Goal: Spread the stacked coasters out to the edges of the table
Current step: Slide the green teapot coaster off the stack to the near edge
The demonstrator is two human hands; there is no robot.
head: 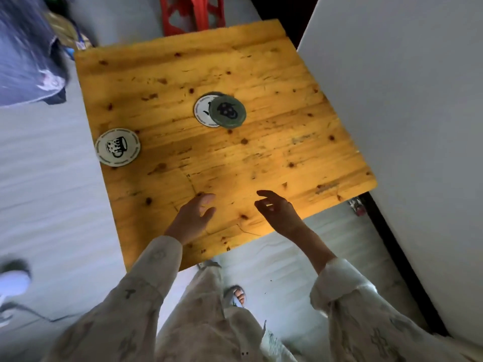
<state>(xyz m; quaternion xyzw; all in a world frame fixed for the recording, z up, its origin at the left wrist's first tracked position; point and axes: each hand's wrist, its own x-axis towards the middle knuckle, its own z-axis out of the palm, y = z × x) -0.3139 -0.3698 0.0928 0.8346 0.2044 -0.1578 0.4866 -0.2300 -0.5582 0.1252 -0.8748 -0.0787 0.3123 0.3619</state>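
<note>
A small stack of round coasters sits near the middle of the wooden table (274,158). A dark green coaster (228,111) lies on top, shifted right, over a white coaster (202,111), with another green edge showing behind. A single white coaster (117,147) with a black mug print lies flat at the table's left edge. My left hand (193,218) hovers over the near part of the table, fingers apart, holding nothing. My right hand (277,210) is beside it, fingers loosely spread and empty. Both hands are well short of the stack.
A red plastic stool (192,13) stands beyond the table's far edge. A large white panel (405,113) runs along the right side. Another person's dark clothing (26,56) is at the upper left. My sandalled foot (236,295) is on the pale floor below the table.
</note>
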